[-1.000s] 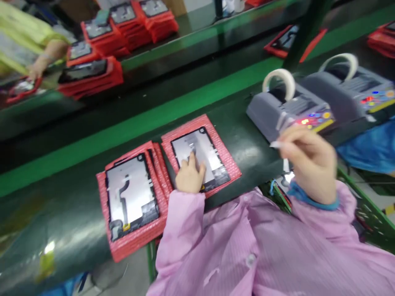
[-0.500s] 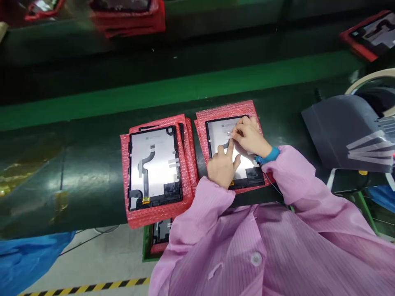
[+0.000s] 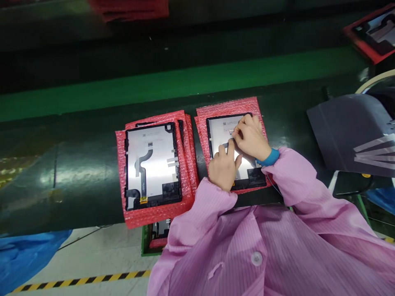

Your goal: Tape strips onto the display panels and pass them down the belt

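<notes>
In front of me a tablet screen panel (image 3: pixel 218 127) lies back side up on red bubble wrap (image 3: pixel 230 107). My left hand (image 3: pixel 224 166) rests on it, its index finger stretched onto the dark flex cable and the thumb apart. Just beyond that fingertip, my right hand (image 3: pixel 251 137) has thumb and index finger pinched together over the cable's end; whatever is between them is too small to make out. A blue wrist strap (image 3: pixel 269 157) circles my right wrist. To the left, a second screen panel (image 3: pixel 157 164) with a curved flex cable (image 3: pixel 143 174) tops a stack of bubble-wrap sleeves.
A dark grey machine with tape strips (image 3: pixel 348 131) stands at the right. Further panels in red wrap (image 3: pixel 375 35) lie at the far right. Below the bench edge, a green crate (image 3: pixel 146 242) holds another panel. A green strip (image 3: pixel 173 88) runs behind the stacks.
The view has shifted slightly, so the far red stack sits higher in the picture. Both hands stay at the same spot on the panel, with only tiny finger movement.
</notes>
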A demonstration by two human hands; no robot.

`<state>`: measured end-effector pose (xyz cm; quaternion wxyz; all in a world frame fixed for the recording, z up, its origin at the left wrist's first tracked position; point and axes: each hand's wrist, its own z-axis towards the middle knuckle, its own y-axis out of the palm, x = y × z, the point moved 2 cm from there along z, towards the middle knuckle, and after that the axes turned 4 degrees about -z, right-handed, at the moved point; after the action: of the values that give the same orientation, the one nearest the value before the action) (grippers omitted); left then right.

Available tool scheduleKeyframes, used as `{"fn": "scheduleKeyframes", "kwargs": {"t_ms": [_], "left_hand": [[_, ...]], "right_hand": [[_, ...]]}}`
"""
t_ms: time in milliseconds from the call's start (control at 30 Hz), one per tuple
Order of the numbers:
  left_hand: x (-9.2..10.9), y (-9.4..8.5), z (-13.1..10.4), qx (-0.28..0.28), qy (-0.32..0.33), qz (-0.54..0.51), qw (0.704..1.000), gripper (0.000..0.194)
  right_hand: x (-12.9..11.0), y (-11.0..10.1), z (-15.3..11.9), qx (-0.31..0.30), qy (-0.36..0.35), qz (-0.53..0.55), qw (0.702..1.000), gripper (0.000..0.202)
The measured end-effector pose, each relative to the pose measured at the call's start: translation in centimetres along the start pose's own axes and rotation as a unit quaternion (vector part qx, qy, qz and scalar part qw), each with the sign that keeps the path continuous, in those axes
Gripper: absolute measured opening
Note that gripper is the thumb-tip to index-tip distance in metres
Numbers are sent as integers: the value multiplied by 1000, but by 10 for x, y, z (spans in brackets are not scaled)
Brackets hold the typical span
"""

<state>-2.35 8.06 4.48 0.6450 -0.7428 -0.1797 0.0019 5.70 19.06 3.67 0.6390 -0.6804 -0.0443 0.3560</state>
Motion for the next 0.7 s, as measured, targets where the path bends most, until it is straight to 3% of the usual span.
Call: {"fn": "scheduleKeyframes", "kwargs": {"t_ms": [333, 700], "left_hand": [[3, -4, -2, -32, -6, 15, 999, 59], [4, -5, -1, -10, 2, -4, 1000, 57]], "right_hand": [[11, 0, 9, -27, 34, 70, 997, 18], [5, 1, 4, -24, 20, 0, 1000, 15]]}}
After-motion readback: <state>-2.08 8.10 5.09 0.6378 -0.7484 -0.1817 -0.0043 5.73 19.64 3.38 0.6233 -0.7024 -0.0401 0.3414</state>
